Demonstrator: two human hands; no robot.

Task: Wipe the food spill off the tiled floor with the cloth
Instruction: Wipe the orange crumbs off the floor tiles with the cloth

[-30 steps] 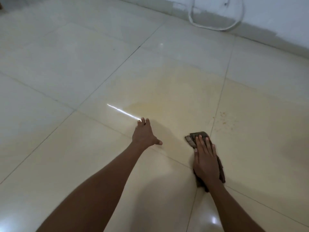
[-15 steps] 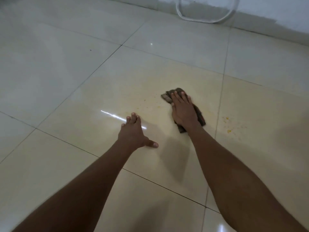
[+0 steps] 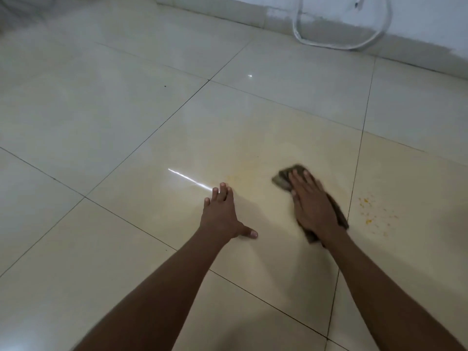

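A dark brown cloth lies flat on the cream tiled floor. My right hand presses down on it with fingers stretched out, so most of the cloth is hidden under the palm. My left hand rests flat on the tile to the left, fingers apart, holding nothing. Yellow food crumbs are scattered on the neighbouring tile, just right of the cloth past the grout line. A faint yellowish smear shows on the tile between my hands.
A white cable loop hangs against the wall at the far right, touching the floor. A small dark speck lies on a far tile. Bare tiles stretch to the left and ahead.
My right hand slid the cloth forward and left over the tile, then back toward the right grout line. The left hand stayed planted on the floor.
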